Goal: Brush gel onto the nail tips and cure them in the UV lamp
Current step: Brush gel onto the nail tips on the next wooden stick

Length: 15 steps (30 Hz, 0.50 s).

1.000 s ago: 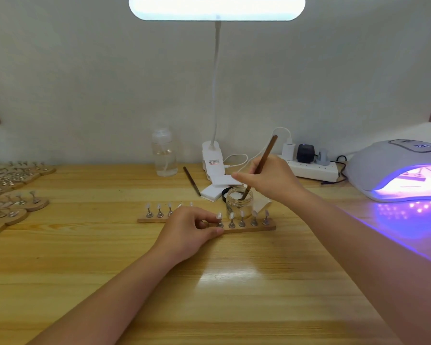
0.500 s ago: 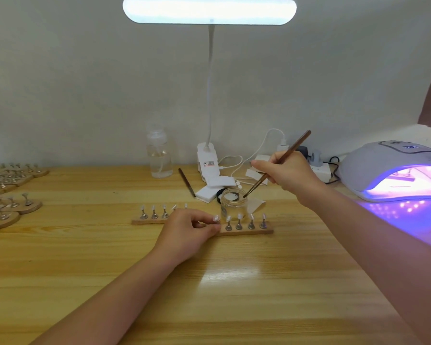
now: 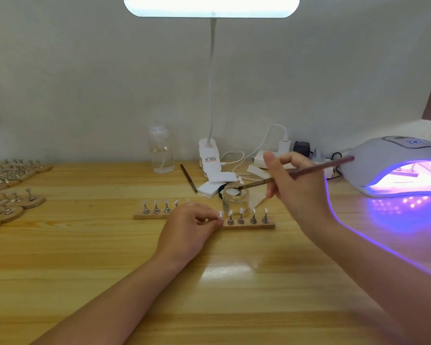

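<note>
A long wooden strip (image 3: 249, 226) lies mid-table and carries a row of small metal stands topped with clear nail tips (image 3: 241, 211). My left hand (image 3: 189, 225) rests over the strip's middle and pinches one stand with its nail tip (image 3: 219, 215). Just behind the strip stands a small glass jar (image 3: 235, 199). My right hand (image 3: 299, 185) grips a brown-handled brush (image 3: 309, 170), held nearly level, its tip at the jar's rim. The UV lamp (image 3: 393, 158) glows purple at the right with a strip inside.
Several more wooden strips with stands (image 3: 12, 197) lie at the left edge. Behind the jar are a clear bottle (image 3: 160, 153), a second brush (image 3: 188, 178), white pads (image 3: 215, 185), the desk lamp's clip base (image 3: 209, 158) and a power strip with cables (image 3: 284, 155).
My right hand has swung the brush from steeply upright in the jar to nearly level, lifting its tip to the rim. The left hand has kept its hold on the stand.
</note>
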{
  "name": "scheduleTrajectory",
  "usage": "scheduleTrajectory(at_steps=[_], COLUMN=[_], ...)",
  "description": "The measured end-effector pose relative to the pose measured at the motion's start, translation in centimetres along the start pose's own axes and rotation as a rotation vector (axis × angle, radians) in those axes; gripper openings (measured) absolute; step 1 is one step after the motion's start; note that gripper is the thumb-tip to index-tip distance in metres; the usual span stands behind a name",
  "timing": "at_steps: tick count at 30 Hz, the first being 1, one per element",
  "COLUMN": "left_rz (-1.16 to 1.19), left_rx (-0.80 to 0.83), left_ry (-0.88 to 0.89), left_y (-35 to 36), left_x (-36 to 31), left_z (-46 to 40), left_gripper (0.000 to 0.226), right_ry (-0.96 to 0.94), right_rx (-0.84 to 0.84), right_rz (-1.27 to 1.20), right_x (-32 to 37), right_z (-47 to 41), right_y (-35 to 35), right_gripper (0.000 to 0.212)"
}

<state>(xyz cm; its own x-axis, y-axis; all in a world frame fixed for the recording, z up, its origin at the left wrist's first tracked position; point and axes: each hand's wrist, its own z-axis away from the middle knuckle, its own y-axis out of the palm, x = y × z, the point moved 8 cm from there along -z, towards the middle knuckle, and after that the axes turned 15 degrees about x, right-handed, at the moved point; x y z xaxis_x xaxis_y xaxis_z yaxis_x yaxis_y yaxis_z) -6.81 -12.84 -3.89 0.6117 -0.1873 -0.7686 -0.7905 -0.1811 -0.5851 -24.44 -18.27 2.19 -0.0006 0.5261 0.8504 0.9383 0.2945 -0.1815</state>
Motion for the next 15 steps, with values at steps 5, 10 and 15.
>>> scheduleTrajectory(at_steps=[5,10,15], left_rz=[0.014,0.087,0.119], left_rx=[-0.029,-0.007,0.02], left_ry=[0.059,0.063,0.034], left_y=[-0.2,-0.2,0.0], left_x=[-0.5,-0.6,-0.3], left_z=[0.4,0.6,0.4], left_gripper=[0.023,0.031,0.029], right_ry=[-0.159,-0.207,-0.225], right_rx=[0.182,0.194,0.232], right_rz=[0.136,0.135,0.229], right_x=[0.8,0.6,0.2], right_z=[3.7,4.5,4.6], right_y=[2.9,3.3,4.0], right_gripper=[0.022,0.029,0.036])
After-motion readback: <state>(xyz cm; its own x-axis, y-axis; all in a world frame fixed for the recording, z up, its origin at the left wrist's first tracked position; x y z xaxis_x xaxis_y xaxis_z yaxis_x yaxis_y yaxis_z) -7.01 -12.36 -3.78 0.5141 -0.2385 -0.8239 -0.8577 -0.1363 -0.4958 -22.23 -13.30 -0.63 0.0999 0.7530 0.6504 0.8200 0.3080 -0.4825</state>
